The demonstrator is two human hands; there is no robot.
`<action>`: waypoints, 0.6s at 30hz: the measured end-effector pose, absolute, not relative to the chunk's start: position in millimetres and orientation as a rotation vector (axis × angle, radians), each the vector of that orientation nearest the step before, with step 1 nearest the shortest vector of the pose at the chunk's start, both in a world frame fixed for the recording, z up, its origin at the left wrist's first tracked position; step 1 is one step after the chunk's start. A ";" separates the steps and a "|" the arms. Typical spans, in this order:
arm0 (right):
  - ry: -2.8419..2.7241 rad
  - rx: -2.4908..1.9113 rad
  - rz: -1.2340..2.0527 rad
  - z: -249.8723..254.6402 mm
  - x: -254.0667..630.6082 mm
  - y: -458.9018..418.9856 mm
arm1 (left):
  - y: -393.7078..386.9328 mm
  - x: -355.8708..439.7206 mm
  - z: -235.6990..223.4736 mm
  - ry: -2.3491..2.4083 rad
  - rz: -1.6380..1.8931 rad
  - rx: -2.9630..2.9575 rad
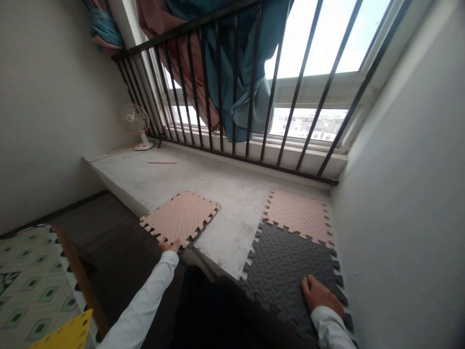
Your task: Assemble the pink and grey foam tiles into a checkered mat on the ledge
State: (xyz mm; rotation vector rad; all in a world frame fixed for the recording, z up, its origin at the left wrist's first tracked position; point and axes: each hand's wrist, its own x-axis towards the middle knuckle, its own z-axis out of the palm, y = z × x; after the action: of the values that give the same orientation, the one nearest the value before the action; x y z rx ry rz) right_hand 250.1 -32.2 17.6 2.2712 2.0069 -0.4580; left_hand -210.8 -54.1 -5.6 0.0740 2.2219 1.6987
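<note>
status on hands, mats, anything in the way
Left hand at edge of left pink mat. Right hand on black mat, right pink mat adjoining. Limits: railing beyond, wall at right.

And here the left arm (147, 305) is stretching well out, its white sleeve running down to the wrist and its forearm slanting up and to the right from the bottom edge of the view. The left hand (169, 245) is leading at the far end, back facing up, fingers pointing forward, though their exact grip is staying too small to read! Over on the other side, the right arm (330, 327) is showing only a short length of white sleeve, angling up and leftward. The right hand (322, 296) is lying low, back uppermost, its fingers bending loosely and pointing inward.
</note>
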 end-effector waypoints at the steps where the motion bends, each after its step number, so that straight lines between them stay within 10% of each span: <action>1: 2.015 2.275 -0.440 17.0 249.4 -32.7 | -48.2 -208.4 -1.1 2.257 1.662 0.060; 9: 2.024 2.338 -0.268 5.1 247.7 -34.5 | 7.1 -138.0 15.8 2.822 1.540 0.720; 18: 1.962 2.361 -0.168 -2.4 243.6 -34.4 | 135.6 67.6 16.5 1.997 0.898 1.203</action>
State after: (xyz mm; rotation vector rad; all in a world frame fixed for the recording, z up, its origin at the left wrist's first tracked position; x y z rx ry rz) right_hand 243.6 -34.4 -2.4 2.3612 1.9620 -0.1684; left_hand 67.6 135.6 16.5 1.2033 1.9974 0.8984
